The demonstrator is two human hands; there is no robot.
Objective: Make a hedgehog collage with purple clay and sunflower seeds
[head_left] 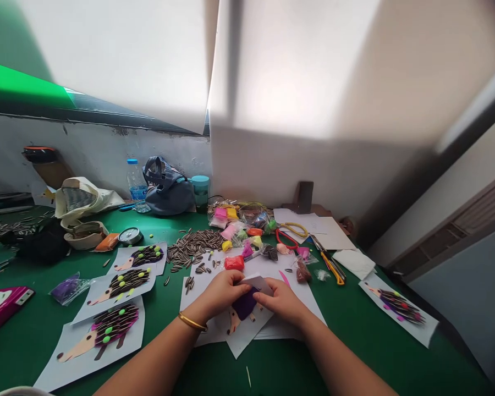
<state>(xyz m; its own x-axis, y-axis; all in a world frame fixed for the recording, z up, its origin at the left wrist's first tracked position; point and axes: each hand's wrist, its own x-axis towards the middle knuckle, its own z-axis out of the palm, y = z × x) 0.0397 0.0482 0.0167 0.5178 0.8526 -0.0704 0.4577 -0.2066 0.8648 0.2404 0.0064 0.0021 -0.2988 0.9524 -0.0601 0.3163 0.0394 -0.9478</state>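
Note:
Between my hands is a white paper sheet (240,342) bearing a hedgehog figure with a pinkish snout and a purple body (244,306). My left hand (221,290) grips its upper left edge, thumb on top. On the upper right side my right hand (281,300) holds the same sheet, its thumb on the purple body. Some fingers of both hands are hidden behind the paper. Below the hands lie more white sheets (309,313). Just beyond them sit a red clay packet (234,263) and a few loose sunflower seeds (203,268).
Finished-looking hedgehog pictures (107,335) lie at left, another picture (400,311) at right. A sunflower seed pile (196,245), colourful clay packets (247,236), yellow-handled scissors (295,228) and a cutter (334,267) lie further back. A water bottle (137,184) and blue bag (168,187) stand near the wall.

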